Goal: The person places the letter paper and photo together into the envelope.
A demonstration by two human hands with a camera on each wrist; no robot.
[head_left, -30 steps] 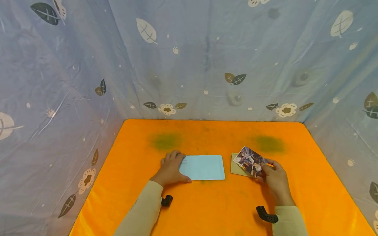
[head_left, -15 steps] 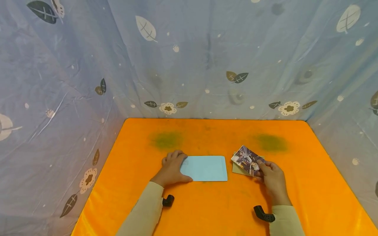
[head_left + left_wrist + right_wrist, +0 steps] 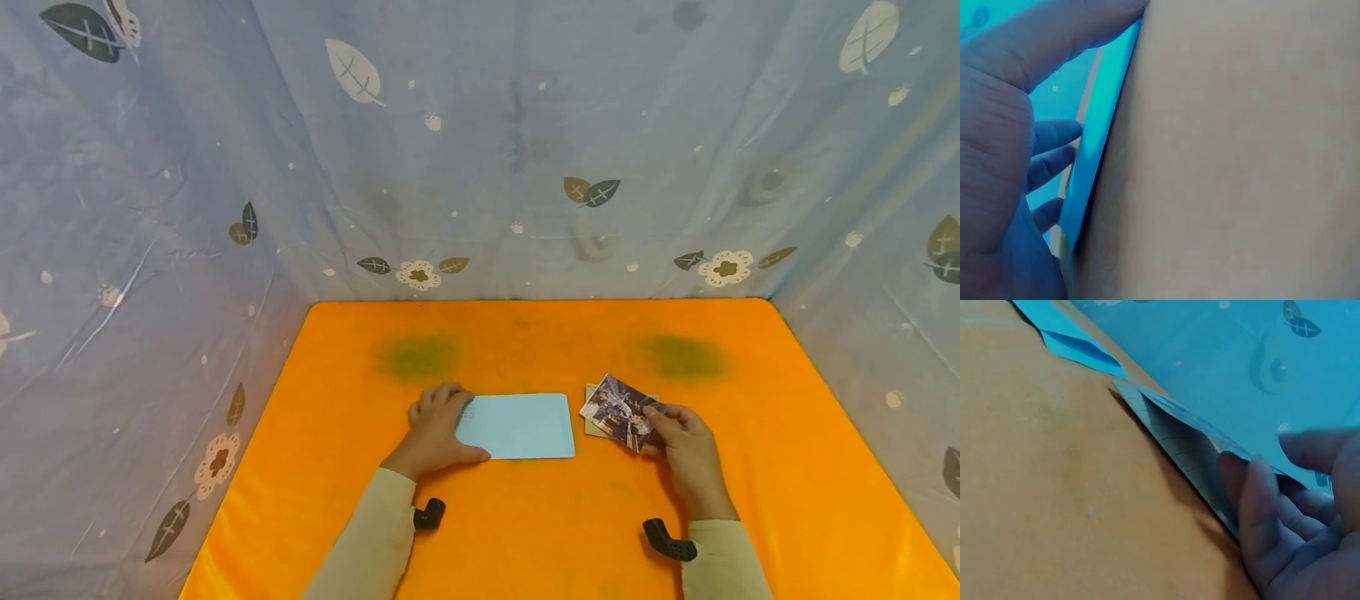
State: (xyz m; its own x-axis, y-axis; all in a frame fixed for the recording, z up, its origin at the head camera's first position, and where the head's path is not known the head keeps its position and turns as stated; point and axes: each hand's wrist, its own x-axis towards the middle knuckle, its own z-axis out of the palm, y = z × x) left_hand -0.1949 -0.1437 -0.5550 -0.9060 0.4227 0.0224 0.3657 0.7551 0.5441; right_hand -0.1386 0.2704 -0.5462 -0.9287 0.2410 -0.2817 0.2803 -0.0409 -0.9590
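L hand (image 3: 437,435) grips blue envelope (image 3: 521,427) by its L end, thumb along near side, fingers at far side; envelope approx. midway btwn desk's (image 3: 525,533) L & R edges. R hand (image 3: 688,458) pinches photo card (image 3: 617,412), nearer desk's R edge, overlapping lined sheet (image 3: 1175,447); can't tell if sheet's held too.

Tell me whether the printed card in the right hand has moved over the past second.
Yes: the printed card has shifted left, away from the right green smudge and toward the blue envelope.

A booth: leaf-print curtains (image 3: 465,175) walling in an orange table (image 3: 540,525)
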